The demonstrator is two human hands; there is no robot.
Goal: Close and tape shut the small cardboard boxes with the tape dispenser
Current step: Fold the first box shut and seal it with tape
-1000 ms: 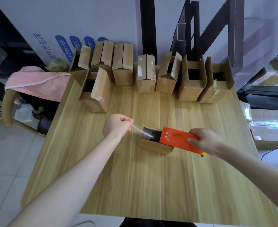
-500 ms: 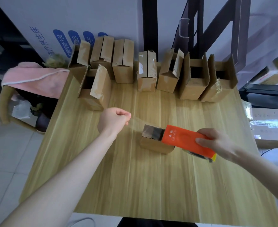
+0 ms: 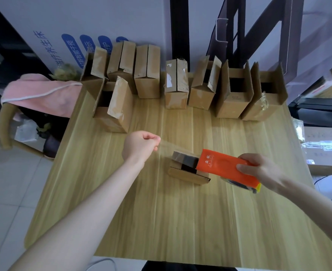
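A small cardboard box [image 3: 186, 173] lies on the wooden table [image 3: 161, 222], its top flaps partly apart with a dark gap showing. My right hand [image 3: 263, 170] grips the orange tape dispenser [image 3: 225, 168], whose front end hangs over the box's right side. A strip of clear tape [image 3: 173, 146] stretches from the dispenser over the box to my left hand [image 3: 140, 146], which pinches the tape's free end to the left of the box.
Several small cardboard boxes [image 3: 233, 92] stand in a row along the table's far edge, most with flaps up; one more [image 3: 112, 108] stands nearer at the left. A chair with a pink cloth [image 3: 40, 94] is left of the table. Shelving with cartons [image 3: 325, 149] is on the right.
My left hand has drawn the tape end further left, lengthening the strip. The dispenser has slid a little to the right over the box.
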